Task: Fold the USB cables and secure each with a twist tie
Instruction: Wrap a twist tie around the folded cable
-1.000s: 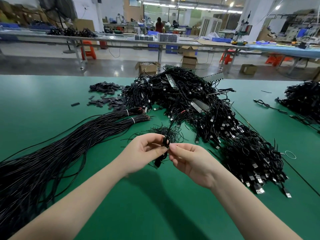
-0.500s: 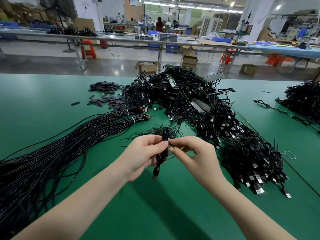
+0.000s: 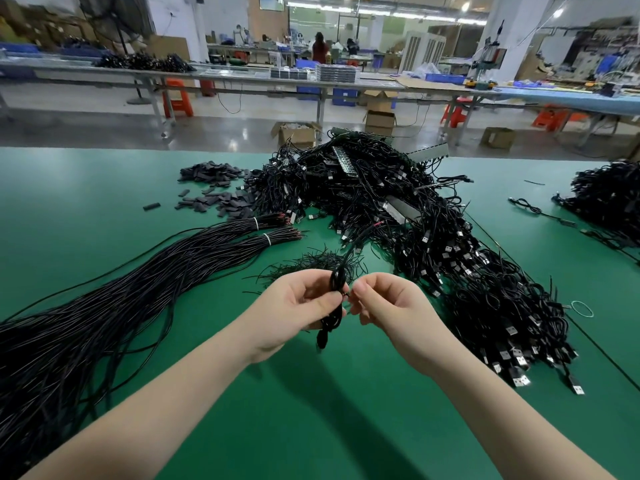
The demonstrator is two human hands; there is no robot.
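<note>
We saw a green table (image 3: pixel 104 188) carrying straight cables (image 3: pixel 104 299) at its left edge, a tangled heap (image 3: pixel 433 244) mid-table, ties (image 3: pixel 311 263) beside it, and another heap (image 3: pixel 609 199) at the right edge.

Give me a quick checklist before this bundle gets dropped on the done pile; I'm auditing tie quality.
1. Folded cable held by left hand: ok.
2. Right hand fingertips pinching at the bundle's middle: ok.
3. Twist tie fully twisted: cannot tell, hidden between fingertips.
4. Plug end hangs free below the hands: ok.
5. Spare ties lie just beyond the hands: ok.
6. Finished pile lies to the right: ok.
</note>
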